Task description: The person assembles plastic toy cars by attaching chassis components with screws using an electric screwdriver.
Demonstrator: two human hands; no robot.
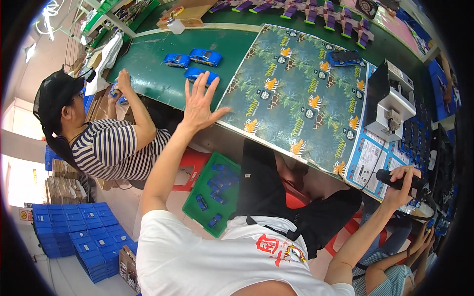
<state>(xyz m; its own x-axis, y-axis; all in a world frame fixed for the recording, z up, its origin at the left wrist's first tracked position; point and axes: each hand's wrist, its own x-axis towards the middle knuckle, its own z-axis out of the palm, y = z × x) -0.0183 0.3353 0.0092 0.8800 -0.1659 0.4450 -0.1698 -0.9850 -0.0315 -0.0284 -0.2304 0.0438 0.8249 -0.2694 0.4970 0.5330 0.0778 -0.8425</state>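
My left hand (pixel 200 108) reaches over the near edge of the green tabletop (pixel 148 49), fingers spread. Its fingertips are at the nearest blue toy car (pixel 197 74); whether they touch it I cannot tell. Two more blue toy cars, one on the left (pixel 176 60) and one on the right (pixel 205 56), stand just behind. At the right, my right hand (pixel 404 183) is wrapped round a black electric screwdriver (pixel 390 179), held beside the table edge. A blue toy car with its dark underside up (pixel 344 57) lies on the animal-print sheet (pixel 296 93).
A white and black machine (pixel 392 106) stands at the right of the sheet, near dark car parts (pixel 418 135). Below sits a green crate (pixel 187 202) of blue cars. A person in stripes (pixel 108 148) works at left, another (pixel 382 281) at lower right. Blue bins (pixel 94 224) are stacked lower left.
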